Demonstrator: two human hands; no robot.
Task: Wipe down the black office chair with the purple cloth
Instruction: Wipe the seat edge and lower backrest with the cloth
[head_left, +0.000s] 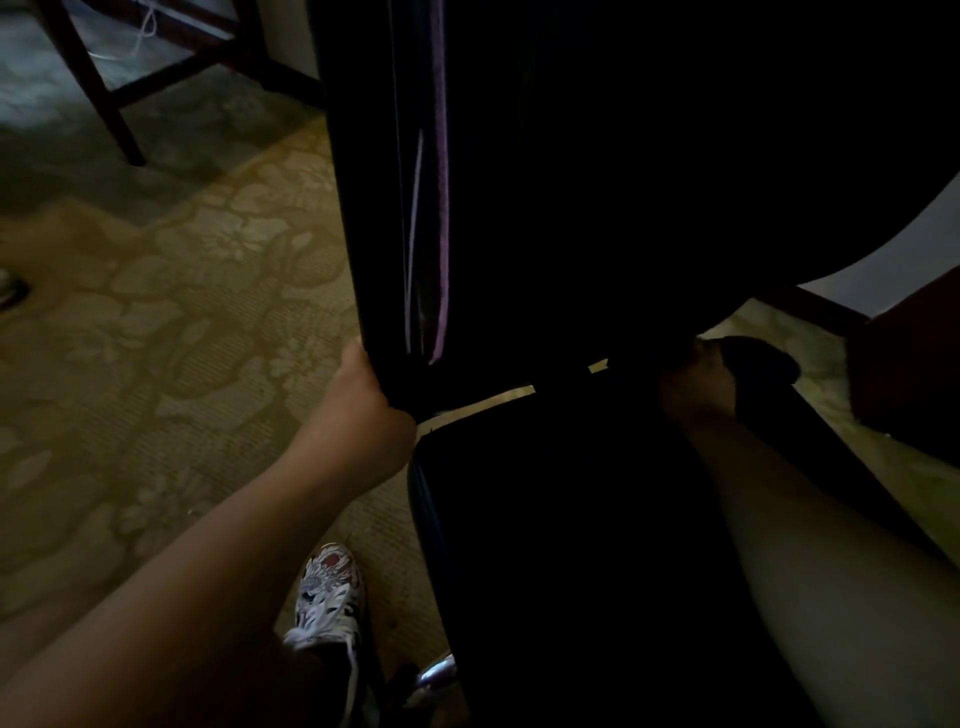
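Observation:
The black office chair fills the middle of the view, very dark, with its backrest (597, 171) above and its seat (561, 545) below. Thin purple-lit streaks run down the backrest's left side. My left hand (363, 410) is closed around the lower left corner of the backrest. My right hand (698, 387) is at the chair's right side by the gap between backrest and seat. Its fingers are closed on a dark, bunched bundle that looks like the purple cloth (761, 364), pressed against the right armrest (831, 447). Shadow hides the details there.
A patterned beige carpet (171, 338) lies all around. Dark wooden furniture legs (104, 93) stand at the far left, and a dark red-brown piece of furniture (909, 374) sits close on the right. My patterned shoe (330, 597) is beside the seat, near a chrome part of the chair base (439, 670).

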